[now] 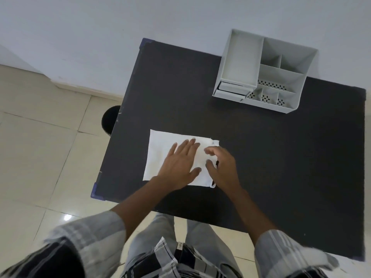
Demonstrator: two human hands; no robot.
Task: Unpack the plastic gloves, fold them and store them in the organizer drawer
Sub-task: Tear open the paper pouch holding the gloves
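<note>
While flat, gloves packet [166, 151] lengthwise left-right

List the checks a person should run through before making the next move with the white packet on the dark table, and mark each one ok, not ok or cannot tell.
1. White packet lies flat on the dark table: ok.
2. Left hand presses flat on the packet, steadying it: ok.
3. Right hand is at the packet's right edge, fingers curled: ok.
4. Packet already opened: cannot tell.
5. Organizer stands upright at the table's far side: ok.
6. Organizer drawer pulled open to receive gloves: cannot tell.
</note>
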